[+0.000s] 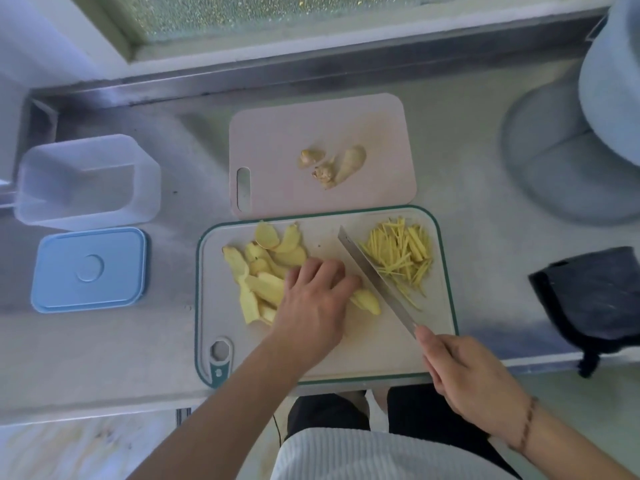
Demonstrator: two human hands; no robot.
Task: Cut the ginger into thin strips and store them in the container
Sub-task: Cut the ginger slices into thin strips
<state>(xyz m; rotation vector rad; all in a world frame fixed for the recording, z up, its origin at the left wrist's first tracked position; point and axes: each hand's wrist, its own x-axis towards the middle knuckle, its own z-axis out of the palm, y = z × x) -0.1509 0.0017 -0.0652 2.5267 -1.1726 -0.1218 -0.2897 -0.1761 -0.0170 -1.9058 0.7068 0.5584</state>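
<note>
Our left hand point(313, 299) presses curled fingers on the ginger slices point(263, 271) at the board's point(381, 358) centre to steady them; our right hand point(464, 372) grips the knife point(374, 278). One strip pile point(401, 254) lies at two o'clock, and one open container point(86, 181) waits at ten, lid point(90, 270) beside it.

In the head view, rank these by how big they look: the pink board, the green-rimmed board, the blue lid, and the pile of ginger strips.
1. green-rimmed board, though it lies nearer the camera
2. pink board
3. blue lid
4. pile of ginger strips
</note>
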